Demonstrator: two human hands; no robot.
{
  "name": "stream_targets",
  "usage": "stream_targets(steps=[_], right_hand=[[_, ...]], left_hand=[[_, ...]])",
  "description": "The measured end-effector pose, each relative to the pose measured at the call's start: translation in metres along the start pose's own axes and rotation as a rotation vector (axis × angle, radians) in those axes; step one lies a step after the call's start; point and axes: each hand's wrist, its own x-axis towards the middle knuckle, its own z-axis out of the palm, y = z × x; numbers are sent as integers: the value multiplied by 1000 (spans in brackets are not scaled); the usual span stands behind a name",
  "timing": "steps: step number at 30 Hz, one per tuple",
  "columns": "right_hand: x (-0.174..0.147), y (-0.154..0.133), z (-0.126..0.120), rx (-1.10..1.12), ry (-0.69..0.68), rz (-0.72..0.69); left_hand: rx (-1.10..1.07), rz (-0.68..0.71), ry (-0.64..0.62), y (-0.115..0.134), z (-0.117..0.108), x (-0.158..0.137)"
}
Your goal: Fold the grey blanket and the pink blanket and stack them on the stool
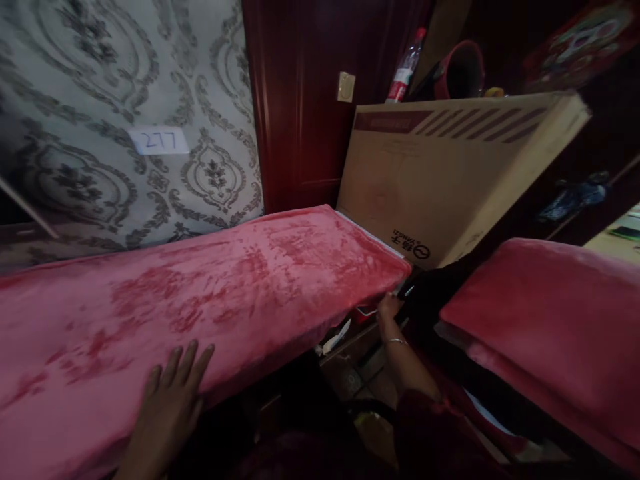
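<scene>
A pink plush tablecloth (280, 267) covers a long table against the wall, with darker brushed patches across its top. On its near part my left hand (173, 390) lies flat, fingers spread and holding nothing. My right hand (390, 307) reaches to the far right corner, its fingers closed at the hanging edge of the cloth. Those fingertips are partly hidden in shadow. Just left of that hand, below the cloth, are a white crumpled piece (336, 339) and a small red item (363, 313).
A large cardboard box (400, 173) leans behind the table's far end. Beyond it stand a plastic bottle (406, 67) and a red-rimmed bin (463, 70). Folded pink plush fabric (550, 320) sits at right. A 277 label (159, 141) is on the patterned wall.
</scene>
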Motion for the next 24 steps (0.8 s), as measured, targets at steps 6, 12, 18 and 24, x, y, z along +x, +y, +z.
stream_targets(steps=[6,12,18,24], right_hand=[[-35,-36,-13,168,52,-287],[-80,-92,1,113,-383,-873],[-99,-73,15,-53,-478,-984],[-94,-70,13,83,-478,-966]], left_hand=[[-73,-17,-105,4,-16,-3],[-125,-25,-77,7,-8,-8],[-253,47,-16,-1,-14,-23],[-321,-110,-96,-38,-29,-37]])
